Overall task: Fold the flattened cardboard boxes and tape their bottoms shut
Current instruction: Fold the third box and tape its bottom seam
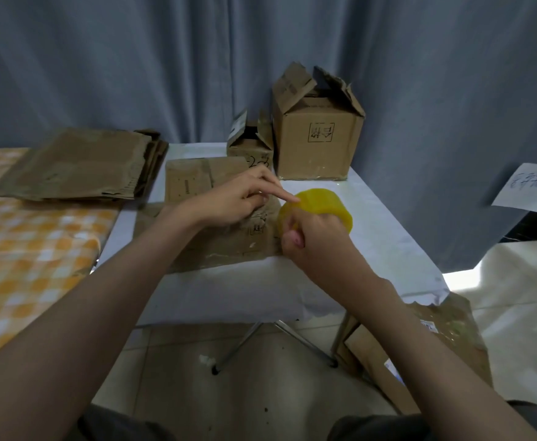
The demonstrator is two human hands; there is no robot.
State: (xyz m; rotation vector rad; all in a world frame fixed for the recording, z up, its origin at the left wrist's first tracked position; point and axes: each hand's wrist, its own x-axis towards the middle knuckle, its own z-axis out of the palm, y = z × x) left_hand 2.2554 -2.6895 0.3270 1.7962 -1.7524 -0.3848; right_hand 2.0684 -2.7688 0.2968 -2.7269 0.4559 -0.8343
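Yellow tape roll (319,206) sat gripped in your right hand (316,238), just right of the flat cardboard (216,246) on the table (388,237). Your left hand (237,198), other fingers loosely curled, stretched its forefinger to the roll's near rim, seemingly hunting the tape's end. Folded boxes (316,144) stood behind.

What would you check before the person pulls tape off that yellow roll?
1. Yellow roll of tape firmly held: ok, right hand grips it.
2. Tape end found: cannot tell; left hand puts a forefinger to the roll.
3. Flattened brown cardboard box on the white table folded up: not ok, it lies flat.
4. Room to work: ok, two folded brown cardboard boxes stand at the table's back.
5. More flattened cardboard ready: ok, stacked left.
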